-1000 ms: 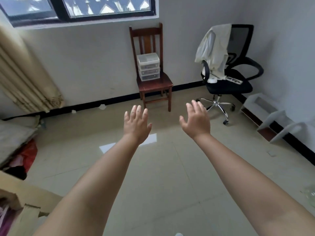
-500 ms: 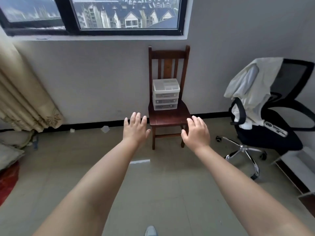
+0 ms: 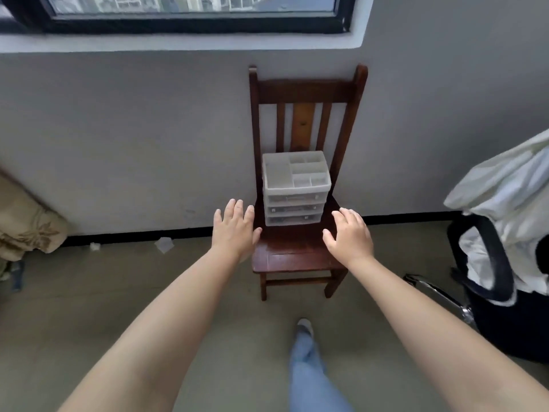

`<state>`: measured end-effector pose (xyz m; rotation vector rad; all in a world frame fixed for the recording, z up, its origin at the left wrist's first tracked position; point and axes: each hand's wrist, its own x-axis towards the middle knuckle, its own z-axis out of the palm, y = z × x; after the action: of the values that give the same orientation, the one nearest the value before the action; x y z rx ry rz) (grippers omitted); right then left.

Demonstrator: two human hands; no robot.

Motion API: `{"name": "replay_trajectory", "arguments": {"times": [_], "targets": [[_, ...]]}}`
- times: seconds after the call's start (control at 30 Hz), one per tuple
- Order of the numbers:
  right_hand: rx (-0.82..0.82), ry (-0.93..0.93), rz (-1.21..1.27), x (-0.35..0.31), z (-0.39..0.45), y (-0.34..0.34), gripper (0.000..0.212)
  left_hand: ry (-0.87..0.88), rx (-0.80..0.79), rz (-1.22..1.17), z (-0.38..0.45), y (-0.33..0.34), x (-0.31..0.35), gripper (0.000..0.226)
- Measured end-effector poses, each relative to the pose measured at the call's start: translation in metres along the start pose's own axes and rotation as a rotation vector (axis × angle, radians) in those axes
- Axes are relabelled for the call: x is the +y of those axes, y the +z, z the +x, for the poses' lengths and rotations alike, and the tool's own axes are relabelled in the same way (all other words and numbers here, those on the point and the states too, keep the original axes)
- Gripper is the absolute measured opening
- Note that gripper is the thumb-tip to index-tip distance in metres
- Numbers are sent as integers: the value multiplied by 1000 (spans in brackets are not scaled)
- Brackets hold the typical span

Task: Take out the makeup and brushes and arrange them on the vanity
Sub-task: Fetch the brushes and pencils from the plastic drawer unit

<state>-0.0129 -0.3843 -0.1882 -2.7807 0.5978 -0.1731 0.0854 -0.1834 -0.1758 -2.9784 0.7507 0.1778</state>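
**Two empty hands reach toward the organizer**

Two hands are held out in front of the organizer (image 3: 296,188), which stands at the back of the chair (image 3: 297,248) seat, near the wall. The left hand (image 3: 234,230) is spread wide, with straight fingers, and nothing is held in it. The right hand (image 3: 349,234) is also wide, its fingers only a little bent, and nothing is held there either. Both hands are placed low at the two sides of the organizer, apart from it; no contact can be seen.

Some risks can be judged from here. The organizer is a light plastic stack of three drawers with an open tray on top. If it is lifted by the sides and tilted, the drawers may slide out and the contents may be spilled. If only one drawer is pulled, the whole stack may be dragged forward on the smooth seat and may fall from the edge. The office chair (image 3: 502,292) stands near on the right and could be hit by the elbow.

Much is hard to make out. The makeup and brushes are not seen clearly; the drawer fronts are blurred, and the tray compartments look pale and perhaps empty. The vanity is not in view.
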Motion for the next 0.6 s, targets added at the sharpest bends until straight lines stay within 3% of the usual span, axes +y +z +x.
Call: {"name": "replay_trajectory", "arguments": {"times": [0.2, 0.3, 0.37, 0.47, 0.6], "targets": [[-189, -38, 5, 28, 145, 66, 46, -48, -95, -49, 146, 38, 13, 57], [-324, 64, 179, 29, 189, 105, 45, -7, -130, -94, 190, 63, 15, 55], [-406, 342, 452, 24, 215, 131, 47, 3, -169, -123, 216, 81, 12, 54], [-439, 900, 1046, 17, 247, 167, 48, 17, -176, -113, 247, 109, 8, 55], [-303, 1173, 1580, 20, 275, 195, 32, 76, -160, -135, 270, 135, 8, 53]]}}
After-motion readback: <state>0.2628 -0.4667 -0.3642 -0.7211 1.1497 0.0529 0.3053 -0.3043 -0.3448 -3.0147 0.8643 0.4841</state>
